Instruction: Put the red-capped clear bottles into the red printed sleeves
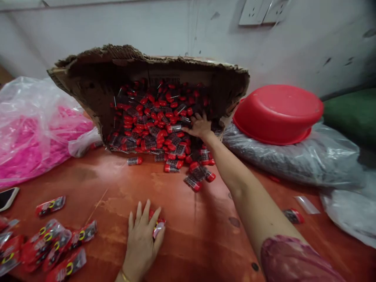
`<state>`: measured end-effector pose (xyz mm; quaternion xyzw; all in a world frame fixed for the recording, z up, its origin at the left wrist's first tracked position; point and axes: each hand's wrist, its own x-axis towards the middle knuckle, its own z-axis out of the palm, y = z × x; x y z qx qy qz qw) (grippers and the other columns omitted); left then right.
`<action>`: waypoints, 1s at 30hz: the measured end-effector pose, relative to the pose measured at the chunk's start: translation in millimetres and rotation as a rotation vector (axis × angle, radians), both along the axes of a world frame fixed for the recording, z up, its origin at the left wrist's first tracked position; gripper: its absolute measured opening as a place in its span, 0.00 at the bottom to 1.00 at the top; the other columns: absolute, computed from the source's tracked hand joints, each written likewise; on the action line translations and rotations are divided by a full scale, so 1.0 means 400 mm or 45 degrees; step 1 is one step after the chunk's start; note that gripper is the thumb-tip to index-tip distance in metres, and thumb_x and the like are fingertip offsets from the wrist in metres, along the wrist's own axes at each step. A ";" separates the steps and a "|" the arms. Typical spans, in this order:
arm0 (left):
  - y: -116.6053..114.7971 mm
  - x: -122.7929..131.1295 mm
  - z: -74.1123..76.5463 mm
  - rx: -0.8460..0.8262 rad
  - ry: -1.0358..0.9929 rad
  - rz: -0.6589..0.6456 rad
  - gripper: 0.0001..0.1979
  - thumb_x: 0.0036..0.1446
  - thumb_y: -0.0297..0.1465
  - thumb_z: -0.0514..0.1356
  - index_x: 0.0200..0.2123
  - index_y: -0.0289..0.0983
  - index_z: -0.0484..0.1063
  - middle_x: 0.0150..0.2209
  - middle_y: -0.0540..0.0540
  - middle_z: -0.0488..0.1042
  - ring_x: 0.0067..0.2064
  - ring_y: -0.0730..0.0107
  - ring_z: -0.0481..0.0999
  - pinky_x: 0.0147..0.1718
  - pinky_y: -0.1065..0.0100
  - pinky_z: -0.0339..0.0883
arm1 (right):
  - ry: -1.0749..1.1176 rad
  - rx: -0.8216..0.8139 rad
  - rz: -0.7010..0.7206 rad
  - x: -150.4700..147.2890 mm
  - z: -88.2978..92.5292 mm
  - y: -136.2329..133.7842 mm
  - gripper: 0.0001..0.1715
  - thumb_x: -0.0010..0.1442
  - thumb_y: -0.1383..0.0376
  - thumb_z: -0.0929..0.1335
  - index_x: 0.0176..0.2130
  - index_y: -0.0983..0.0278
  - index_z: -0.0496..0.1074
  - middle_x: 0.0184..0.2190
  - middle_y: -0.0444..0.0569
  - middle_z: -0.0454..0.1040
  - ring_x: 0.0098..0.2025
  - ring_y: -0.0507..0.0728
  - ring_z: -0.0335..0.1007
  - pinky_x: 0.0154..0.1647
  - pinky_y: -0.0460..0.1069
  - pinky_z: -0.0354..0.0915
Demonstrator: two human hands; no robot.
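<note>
Head camera, looking down at a reddish desk [202,239]. My right hand [200,127] is stretched far forward into a torn cardboard box [88,78] that lies tipped on its side, mouth facing me. The box is full of small tubes [152,117] with red caps. The right fingers [196,117] are spread and bent down onto the pile at its right edge, touching the tubes. I cannot tell if they grip any. Some spilled tubes [197,176] lie on the desk just in front of the box, below my right wrist. One lone tube [135,160] sits a bit left of them.

My left hand [143,239] lies palm down on the desk near me, fingers spread and loose. It covers a red-capped piece [158,228] that pokes out beside the fingers, pressed rather than gripped.

Red packets [49,244] with yellow rings are heaped at lower left, and a phone [7,197] sits at the left edge. A clear bag of pink stuff [35,129] sits left of the box, touching it. An upturned red basin [276,111] rests on a grey plastic bag [308,160] right of the box. One more tube [292,215] and a clear sachet [307,204] lie beside my right forearm.
</note>
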<state>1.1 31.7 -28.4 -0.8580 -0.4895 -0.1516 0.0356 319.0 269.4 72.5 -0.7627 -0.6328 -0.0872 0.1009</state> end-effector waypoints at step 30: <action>-0.031 -0.034 0.056 -0.377 -0.280 0.231 0.22 0.56 0.43 0.53 0.49 0.39 0.71 0.57 0.40 0.66 0.62 0.47 0.55 0.57 0.45 0.47 | -0.019 -0.030 0.481 -0.248 -0.254 -0.647 0.22 0.62 0.65 0.58 0.53 0.63 0.66 0.60 0.56 0.59 0.62 0.65 0.50 0.60 0.66 0.44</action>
